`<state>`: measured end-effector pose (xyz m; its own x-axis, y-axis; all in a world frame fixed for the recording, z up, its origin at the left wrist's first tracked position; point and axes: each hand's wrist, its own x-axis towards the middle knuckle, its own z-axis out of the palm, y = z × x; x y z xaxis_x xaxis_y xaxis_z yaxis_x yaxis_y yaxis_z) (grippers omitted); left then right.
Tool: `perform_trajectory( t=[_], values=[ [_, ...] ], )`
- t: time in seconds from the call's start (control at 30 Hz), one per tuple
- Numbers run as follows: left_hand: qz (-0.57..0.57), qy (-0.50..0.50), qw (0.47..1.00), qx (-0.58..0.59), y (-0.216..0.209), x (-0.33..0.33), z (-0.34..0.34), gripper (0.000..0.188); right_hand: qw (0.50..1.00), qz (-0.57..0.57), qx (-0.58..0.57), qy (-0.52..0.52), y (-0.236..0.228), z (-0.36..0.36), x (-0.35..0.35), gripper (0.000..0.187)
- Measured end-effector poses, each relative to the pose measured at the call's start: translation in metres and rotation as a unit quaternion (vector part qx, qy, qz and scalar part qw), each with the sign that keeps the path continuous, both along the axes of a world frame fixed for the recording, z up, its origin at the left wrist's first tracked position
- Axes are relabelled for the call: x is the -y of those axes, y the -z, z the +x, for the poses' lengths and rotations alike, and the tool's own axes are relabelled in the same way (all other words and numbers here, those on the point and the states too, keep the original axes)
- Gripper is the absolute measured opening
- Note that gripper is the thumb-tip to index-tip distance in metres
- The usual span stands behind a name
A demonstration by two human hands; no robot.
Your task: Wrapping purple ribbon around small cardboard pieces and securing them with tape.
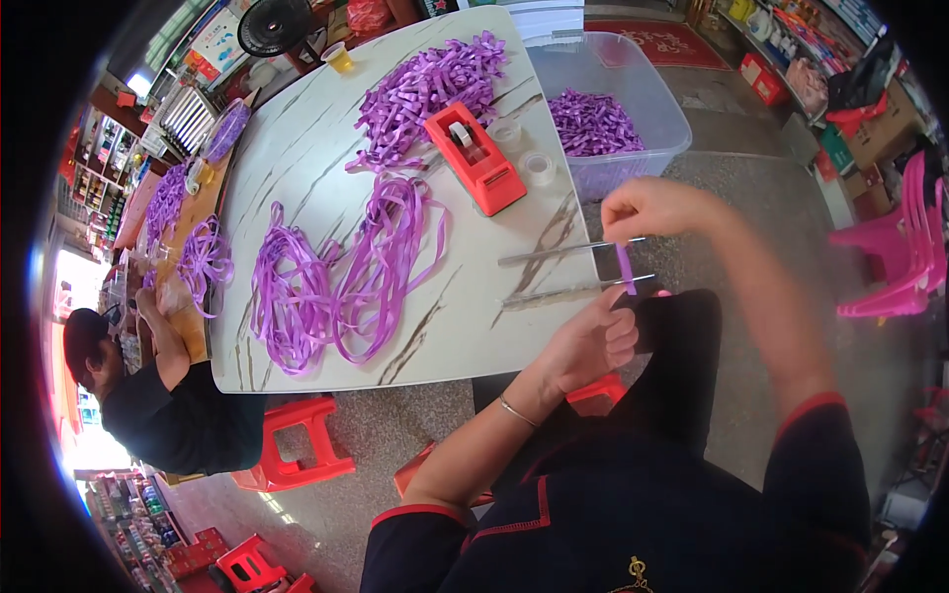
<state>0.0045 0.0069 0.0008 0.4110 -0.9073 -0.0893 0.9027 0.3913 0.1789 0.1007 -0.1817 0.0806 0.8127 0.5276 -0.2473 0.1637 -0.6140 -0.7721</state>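
So your short purple ribbon strip [626,269] is just off the right edge of the bench [297,148], running across two thin metal rods [542,255] that poke out past it. Can't tell if it wraps around them. Your right hand [657,208] has its fingertips pinched closed on the strip's upper end. Your left hand [595,341] has its fingers curled in, thumb up by the lower end; can't tell if it's actually gripping. Near the rods you've got a red tape dispenser [476,160] and a clear tape roll [539,168], then a heap of purple ribbon pieces [435,94] behind. Two looped ribbon bundles [292,296] lie farther left, and a clear plastic tub [667,119] beyond the bench holds more purple pieces.
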Motion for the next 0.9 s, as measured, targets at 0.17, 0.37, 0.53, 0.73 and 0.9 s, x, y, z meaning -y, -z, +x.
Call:
perform_trajectory(
  t=[0.17,0.37,0.53,0.73,0.9],
  values=[
    [0.006,-0.002,1.000,0.001,-0.002,0.002,-0.001,0.039,0.984,-0.150,-0.033,-0.094,0.000,-0.007,0.006,0.022],
    [0.015,-0.007,1.000,0.001,-0.003,0.003,-0.002,0.041,0.953,-0.284,0.021,-0.103,0.002,-0.007,-0.003,0.020],
    [0.017,-0.009,1.000,0.001,-0.003,0.003,-0.002,0.041,0.931,-0.349,0.040,-0.101,-0.001,-0.009,-0.013,0.018],
    [0.017,-0.011,1.000,0.000,-0.004,0.003,-0.001,0.040,0.899,-0.418,0.098,-0.087,0.001,-0.014,-0.020,0.020],
    [0.028,-0.015,0.999,-0.009,-0.006,0.003,-0.002,0.036,0.898,-0.410,0.153,-0.048,0.000,-0.021,-0.017,0.031]
  ],
)
